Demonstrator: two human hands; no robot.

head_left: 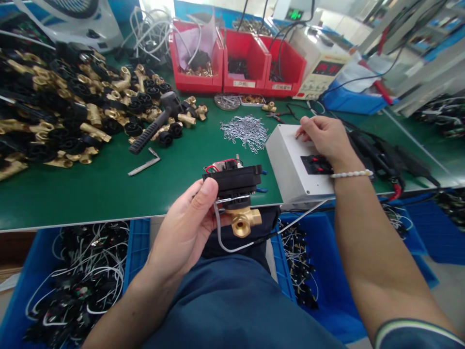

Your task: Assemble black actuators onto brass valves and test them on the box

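Note:
My left hand is closed round a motorized valve above the bench's front edge. The valve has a black housing with red wires showing on top and a brass body below. A metal pin lies across the neck between the two. From the housing a grey cable loops down and runs right towards a light grey control box. Over the top of that box is my right hand, its fingers curled and pinched near the far edge. What they grip is hidden. Black-and-red terminals sit beside the wrist.
Brass valve bodies with black parts pile up at left, near a black-handled mallet and a hex key. Metal clips lie mid-bench before red bins. A power supply stands behind; blue crates sit below.

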